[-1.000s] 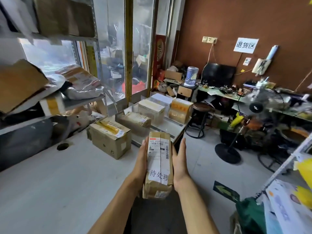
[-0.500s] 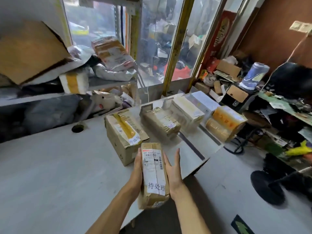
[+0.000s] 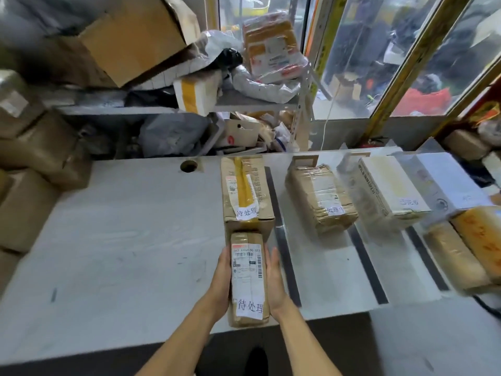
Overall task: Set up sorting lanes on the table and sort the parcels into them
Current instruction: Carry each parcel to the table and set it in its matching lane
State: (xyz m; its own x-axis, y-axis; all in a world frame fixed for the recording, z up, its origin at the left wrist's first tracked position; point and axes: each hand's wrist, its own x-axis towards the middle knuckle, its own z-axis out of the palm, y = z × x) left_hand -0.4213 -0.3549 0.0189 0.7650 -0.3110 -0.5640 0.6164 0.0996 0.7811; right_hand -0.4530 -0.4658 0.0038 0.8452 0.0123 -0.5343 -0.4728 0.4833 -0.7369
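I carry a narrow brown parcel (image 3: 248,278) with a white shipping label and a handwritten tag, low over the grey table's (image 3: 122,240) front edge. My left hand (image 3: 222,280) presses flat on its left side and my right hand (image 3: 274,280) on its right side, fingers straight. Its far end nearly meets a larger cardboard box (image 3: 245,191) with yellow tape and the same tag. Black tape strips (image 3: 283,240) (image 3: 366,264) (image 3: 427,259) divide the table into lanes. I cannot tell whether the parcel touches the table.
The lanes to the right hold a taped brown parcel (image 3: 321,196), a cream box (image 3: 390,188), a white box (image 3: 447,183) and orange-taped parcels (image 3: 479,240). A shelf (image 3: 244,104) of piled parcels stands behind the table. Cardboard boxes (image 3: 27,185) stack up at the left. A cable hole (image 3: 189,166) is in the tabletop.
My view has turned left and down onto the table. Both hands have brought the narrow parcel forward, and it now lies in line just before the yellow-taped box.
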